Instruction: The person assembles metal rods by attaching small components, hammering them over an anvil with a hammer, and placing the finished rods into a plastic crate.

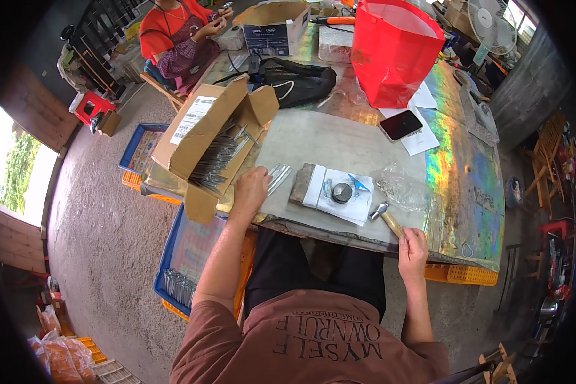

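Observation:
My left hand [251,190] rests at the near left of the table, beside an open cardboard box. Its fingers are curled at the ends of several thin silver metal rods [280,177], which fan out on the table. My right hand [413,251] is wrapped round the wooden handle of a ball-peen hammer [388,218], whose head lies over the table's front edge. Between my hands, a round dark metal block [342,192] sits on a pad of white paper [355,208]. A grey stone-like block [301,184] stands at the pad's left.
Many similar rods fill the cardboard box [195,128]. Clear plastic wrap [403,187], a phone [400,125], a red bag [393,54] and a black bag [301,80] lie beyond. Blue crates [184,256] stand below left. Another person [180,41] sits at the far left.

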A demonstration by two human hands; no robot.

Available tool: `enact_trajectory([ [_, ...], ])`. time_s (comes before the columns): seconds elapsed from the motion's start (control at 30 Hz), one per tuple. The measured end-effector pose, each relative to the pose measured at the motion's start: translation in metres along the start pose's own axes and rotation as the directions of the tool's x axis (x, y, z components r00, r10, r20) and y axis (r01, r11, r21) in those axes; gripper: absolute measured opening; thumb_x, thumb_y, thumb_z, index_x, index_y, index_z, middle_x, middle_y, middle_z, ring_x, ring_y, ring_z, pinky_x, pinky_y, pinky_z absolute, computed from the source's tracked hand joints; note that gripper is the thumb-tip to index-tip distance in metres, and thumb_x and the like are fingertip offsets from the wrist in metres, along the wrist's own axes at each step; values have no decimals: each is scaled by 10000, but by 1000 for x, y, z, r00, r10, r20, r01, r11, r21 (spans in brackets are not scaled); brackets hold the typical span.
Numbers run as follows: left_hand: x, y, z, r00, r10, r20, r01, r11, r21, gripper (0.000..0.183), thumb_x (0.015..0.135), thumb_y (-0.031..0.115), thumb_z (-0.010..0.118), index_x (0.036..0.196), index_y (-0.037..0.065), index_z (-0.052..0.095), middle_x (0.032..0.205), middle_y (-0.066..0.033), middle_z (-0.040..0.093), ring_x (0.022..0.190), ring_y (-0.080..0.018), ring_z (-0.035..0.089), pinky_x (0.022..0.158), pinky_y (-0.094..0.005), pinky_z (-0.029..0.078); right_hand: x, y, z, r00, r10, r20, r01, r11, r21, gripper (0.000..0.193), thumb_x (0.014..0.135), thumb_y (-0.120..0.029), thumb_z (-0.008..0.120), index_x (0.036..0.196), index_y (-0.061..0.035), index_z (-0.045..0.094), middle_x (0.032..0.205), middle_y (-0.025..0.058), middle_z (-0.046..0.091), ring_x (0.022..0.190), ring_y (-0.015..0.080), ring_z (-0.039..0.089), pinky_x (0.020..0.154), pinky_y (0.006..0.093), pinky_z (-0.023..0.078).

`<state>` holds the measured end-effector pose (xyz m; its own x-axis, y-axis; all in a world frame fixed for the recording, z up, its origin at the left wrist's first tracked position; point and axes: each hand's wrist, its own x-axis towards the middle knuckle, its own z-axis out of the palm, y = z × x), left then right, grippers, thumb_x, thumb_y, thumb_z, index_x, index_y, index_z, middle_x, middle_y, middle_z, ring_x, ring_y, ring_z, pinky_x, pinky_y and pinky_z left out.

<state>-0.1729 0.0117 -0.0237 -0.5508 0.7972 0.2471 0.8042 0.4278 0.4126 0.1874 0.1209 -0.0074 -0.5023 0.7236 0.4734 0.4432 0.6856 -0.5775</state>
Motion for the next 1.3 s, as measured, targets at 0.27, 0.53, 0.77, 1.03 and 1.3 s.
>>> enact_trajectory([
  [0.27,55,-31,3,978,69,-198,-25,976,218,84,755,135,527,762,66,575,795,-127,540,797,-309,527,675,-392,437,-3,-6,-1,1000,7,1,-7,1000,18,171,784,-9,518,944,33,559,842,156,514,748,275,516,643,331,427],
  [0.53,83,-46,15,941,324,-94,-251,859,446,105,720,78,495,796,86,567,767,-74,513,780,-250,518,676,-360,434,-10,-6,1,1000,15,9,-15,1000,6,169,782,-19,526,940,24,567,841,153,517,754,275,518,657,329,425],
  [0.77,77,-45,-6,758,292,-583,-293,951,96,86,712,-14,538,790,20,553,767,-96,553,723,-253,552,633,-301,442,-8,-10,2,999,40,13,-41,998,47,163,780,-14,526,932,23,569,849,148,522,749,266,520,650,323,423],
  [1.03,12,13,-19,833,-294,-469,-181,655,-733,74,834,25,507,878,-19,547,737,-51,566,651,-121,546,604,-222,442,-2,-21,4,999,-11,-38,13,998,58,159,749,8,543,904,25,577,816,153,546,718,276,539,629,326,433],
  [1.3,-57,92,-7,957,-267,-112,-102,52,-993,82,845,48,514,909,-2,523,728,-96,594,657,-156,572,634,-258,474,11,-58,22,983,85,161,-142,910,389,199,791,-57,526,964,40,547,821,119,562,731,192,551,652,257,422],
])
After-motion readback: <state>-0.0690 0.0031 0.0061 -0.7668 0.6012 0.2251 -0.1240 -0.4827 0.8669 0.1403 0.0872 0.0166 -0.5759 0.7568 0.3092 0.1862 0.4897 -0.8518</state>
